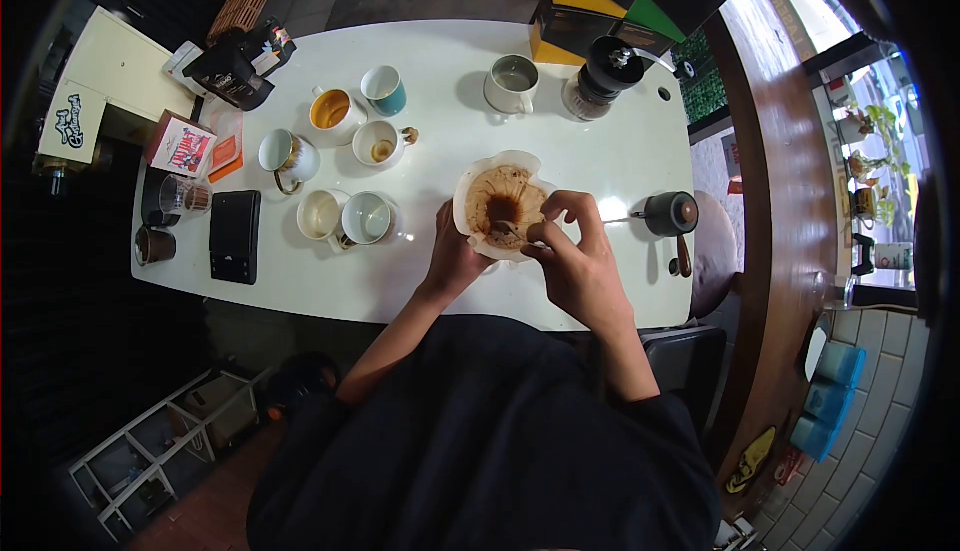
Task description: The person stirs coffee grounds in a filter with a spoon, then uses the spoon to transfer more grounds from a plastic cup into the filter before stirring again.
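A white paper coffee filter [460, 206] sits open in front of me, apparently in a dripper that is mostly hidden under it. Wet brown coffee grounds [515, 186] line its inside, with a dark pool in the middle. My left hand [458, 256] grips the dripper from the left side. Over the filter's right rim, my right hand [580, 261] is closed in a pinch on what looks like a small spoon [510, 228], its tip down in the grounds. Most of its handle is hidden by my fingers.
Several cups, among them a blue cup [385, 91], stand left of centre. A black scale [235, 238] lies farther left. A gooseneck kettle [668, 214] stands right of my hand. A white mug [512, 84] and a coffee grinder [605, 79] are at the back, near stacked boxes [590, 16].
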Motion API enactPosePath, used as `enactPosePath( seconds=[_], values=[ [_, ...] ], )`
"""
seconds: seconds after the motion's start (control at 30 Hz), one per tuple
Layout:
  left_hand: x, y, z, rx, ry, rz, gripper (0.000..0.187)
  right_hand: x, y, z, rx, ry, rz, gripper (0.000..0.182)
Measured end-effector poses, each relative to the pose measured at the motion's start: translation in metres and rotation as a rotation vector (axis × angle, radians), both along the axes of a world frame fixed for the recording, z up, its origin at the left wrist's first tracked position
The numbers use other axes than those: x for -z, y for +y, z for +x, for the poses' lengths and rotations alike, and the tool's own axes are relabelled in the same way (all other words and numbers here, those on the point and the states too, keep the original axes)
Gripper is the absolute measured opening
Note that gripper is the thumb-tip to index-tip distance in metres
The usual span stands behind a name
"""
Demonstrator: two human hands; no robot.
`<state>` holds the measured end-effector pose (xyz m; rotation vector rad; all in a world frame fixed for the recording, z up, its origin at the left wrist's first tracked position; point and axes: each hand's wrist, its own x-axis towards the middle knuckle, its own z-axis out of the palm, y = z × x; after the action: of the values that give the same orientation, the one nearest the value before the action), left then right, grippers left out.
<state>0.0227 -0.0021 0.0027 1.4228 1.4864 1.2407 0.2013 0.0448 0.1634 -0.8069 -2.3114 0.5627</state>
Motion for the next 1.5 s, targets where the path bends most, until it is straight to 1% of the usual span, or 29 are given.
enactPosePath(
  seconds=[0.1,0.17,0.3,0.37,0.43,0.5,0.57,0.8,0.9,0.97,1.1,1.17,1.3,1.37,1.5],
  values=[
    [0.003,0.001,0.001,-0.002,-0.029,0.013,0.072,0.004,0.006,-0.002,0.015,-0.006,0.002,0.028],
    [-0.001,0.001,0.0,0.021,-0.069,-0.028,0.073,0.002,0.005,0.0,0.04,0.008,0.003,0.027],
    [-0.001,0.0,0.001,-0.002,-0.028,0.008,0.073,-0.008,0.002,0.006,0.061,0.027,0.035,0.026],
    [-0.006,0.002,0.002,0.003,-0.028,0.008,0.073,-0.007,0.001,0.006,0.054,0.022,0.022,0.026],
    [-0.002,0.002,0.0,0.005,-0.034,0.003,0.073,-0.001,0.002,0.001,0.027,0.032,-0.052,0.025],
    [0.003,0.002,0.0,0.008,-0.042,-0.005,0.073,0.005,0.005,-0.002,0.046,0.008,-0.049,0.024],
    [0.006,0.002,-0.001,0.007,0.01,0.001,0.073,0.01,0.007,-0.002,0.083,0.011,-0.025,0.022],
    [-0.007,0.003,-0.001,0.033,-0.002,0.027,0.074,0.006,0.001,0.0,0.146,0.037,0.043,0.02],
    [-0.007,0.003,0.0,0.035,-0.037,0.026,0.075,0.013,0.002,-0.001,0.167,-0.006,0.105,0.021],
    [-0.001,0.002,-0.001,0.016,0.068,0.041,0.074,0.019,0.001,-0.001,0.172,-0.031,0.102,0.021],
    [0.007,0.003,-0.003,0.038,0.088,0.038,0.075,0.029,-0.005,-0.006,0.194,-0.005,0.049,0.02],
    [0.009,0.001,-0.002,-0.009,0.126,0.041,0.076,0.031,-0.011,-0.01,0.279,0.026,0.085,0.02],
    [0.009,0.001,-0.004,0.031,0.14,0.036,0.077,0.034,-0.017,-0.01,0.294,0.013,0.119,0.023],
    [0.006,0.001,-0.005,0.045,0.098,0.039,0.075,0.033,-0.02,-0.01,0.285,0.007,0.107,0.023],
    [0.005,0.003,-0.005,0.033,0.1,0.068,0.073,0.034,-0.024,-0.014,0.287,0.01,0.065,0.023]
  ],
)
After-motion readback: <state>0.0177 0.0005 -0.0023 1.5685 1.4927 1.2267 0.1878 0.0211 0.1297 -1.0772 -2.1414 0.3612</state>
